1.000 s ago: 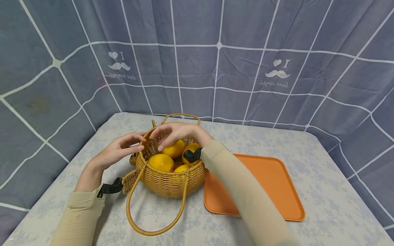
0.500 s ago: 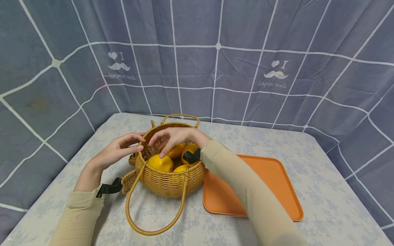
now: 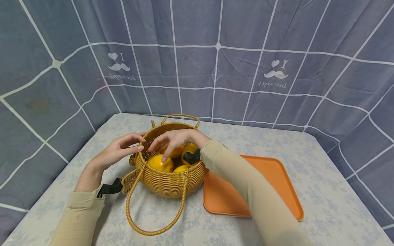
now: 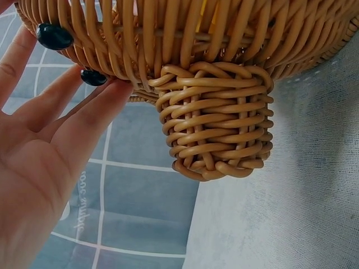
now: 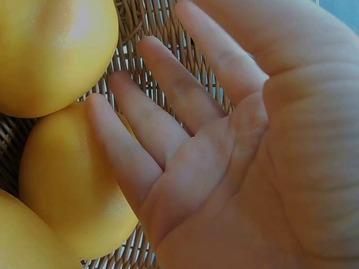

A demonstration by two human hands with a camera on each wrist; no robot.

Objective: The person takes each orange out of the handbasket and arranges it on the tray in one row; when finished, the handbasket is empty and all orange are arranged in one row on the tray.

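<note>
A wicker basket [image 3: 166,184] stands on the table, holding several yellow fruits that look like lemons. My right hand [image 3: 176,138] reaches over its rim, thumb tip on the front-left lemon [image 3: 158,163]. In the right wrist view the fingers [image 5: 140,120] are spread and loosely extended, with one lemon [image 5: 78,185] beside them and another lemon [image 5: 56,50] further up. My left hand [image 3: 112,152] rests against the basket's left side at the rim. Seen from the left wrist, its fingers [image 4: 90,115] are nearly straight against the outer wicker wall.
An orange tray [image 3: 267,177] lies right of the basket, partly under my right forearm. One long basket handle [image 3: 150,234] droops forward onto the table; another handle [image 3: 181,115] stands at the back. A stubby wicker piece [image 4: 216,123] juts from the basket near black beads [image 4: 55,36].
My right hand has moved lower and towards the front of the basket, its thumb shifting from the back lemon to the front-left one. My left hand has stayed at the rim.
</note>
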